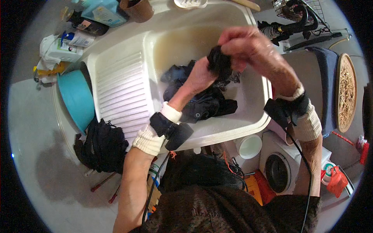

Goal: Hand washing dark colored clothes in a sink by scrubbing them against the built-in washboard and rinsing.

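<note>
Above the basin of a white laundry sink (233,131), both my hands are on a bunched piece of black cloth (219,62). My left hand (201,74) has its fingers hidden inside or behind the cloth. My right hand (247,48), slightly blurred, pinches the cloth from the upper right. More wet black clothing (201,102) lies in the basin below, with a round button or snap showing. Cloudy brownish water (177,43) stands at the basin's far side. A ribbed washboard (121,90) forms the sink's left part.
A black garment (102,145) hangs over the sink's left corner beside a turquoise basin (76,100). Bottles (103,14), a brown pot (137,10) and a soap dish (191,3) stand along the far edge. A white bucket (250,147) and a washing machine (278,171) are below right.
</note>
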`<state>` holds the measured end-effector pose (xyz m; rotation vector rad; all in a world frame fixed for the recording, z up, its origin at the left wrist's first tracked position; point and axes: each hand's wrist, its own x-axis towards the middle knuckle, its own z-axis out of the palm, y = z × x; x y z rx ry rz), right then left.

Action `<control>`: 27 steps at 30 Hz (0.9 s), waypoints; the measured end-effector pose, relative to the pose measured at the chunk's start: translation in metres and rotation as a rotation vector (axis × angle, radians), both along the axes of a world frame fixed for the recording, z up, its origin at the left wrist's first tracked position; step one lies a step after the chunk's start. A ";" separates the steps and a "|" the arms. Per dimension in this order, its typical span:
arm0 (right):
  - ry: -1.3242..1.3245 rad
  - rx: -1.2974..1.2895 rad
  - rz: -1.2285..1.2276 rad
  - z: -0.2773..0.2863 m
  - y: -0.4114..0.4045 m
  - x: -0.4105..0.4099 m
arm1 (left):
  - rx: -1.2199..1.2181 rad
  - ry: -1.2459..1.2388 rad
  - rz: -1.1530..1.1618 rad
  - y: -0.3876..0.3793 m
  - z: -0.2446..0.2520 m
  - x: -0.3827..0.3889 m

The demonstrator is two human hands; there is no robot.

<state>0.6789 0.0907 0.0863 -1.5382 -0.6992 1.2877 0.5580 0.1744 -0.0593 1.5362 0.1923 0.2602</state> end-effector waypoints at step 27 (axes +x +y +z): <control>-1.112 0.413 0.581 -0.216 0.150 -0.243 | 0.852 0.693 0.127 0.128 -0.003 -0.268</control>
